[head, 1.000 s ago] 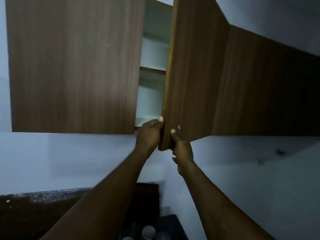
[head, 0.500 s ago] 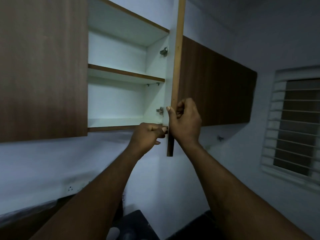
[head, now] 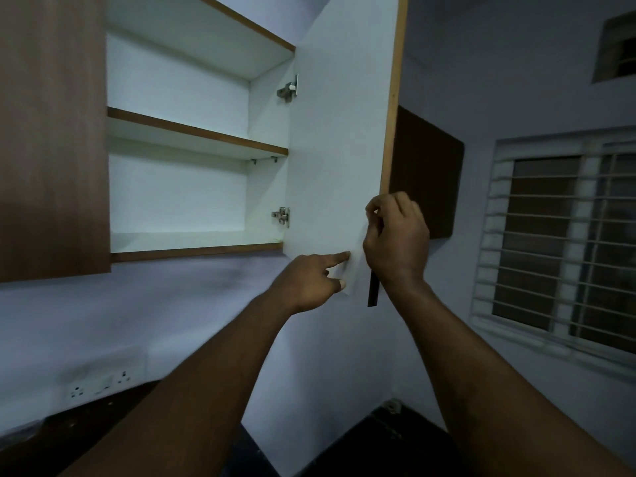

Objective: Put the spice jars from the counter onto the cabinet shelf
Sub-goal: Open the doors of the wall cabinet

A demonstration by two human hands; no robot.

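Note:
The wall cabinet stands wide open, its white interior showing a bare lower shelf [head: 179,239] and a bare middle shelf [head: 192,132]. The cabinet door [head: 340,132] is swung out to the right, white inner face toward me. My right hand [head: 395,242] is curled around the door's lower outer edge. My left hand [head: 306,284] touches the door's inner face near its bottom corner, index finger stretched out. No spice jars are in sight.
A closed brown cabinet door [head: 51,132] hangs to the left. Further brown cabinets [head: 426,173] lie behind the open door. A barred window [head: 557,242] is on the right wall. A white socket plate [head: 99,383] sits above the dark counter [head: 378,438].
The door has swung from barely ajar to wide open, carried rightward by both hands. My view has turned right, so the jars at the bottom edge have dropped out of sight.

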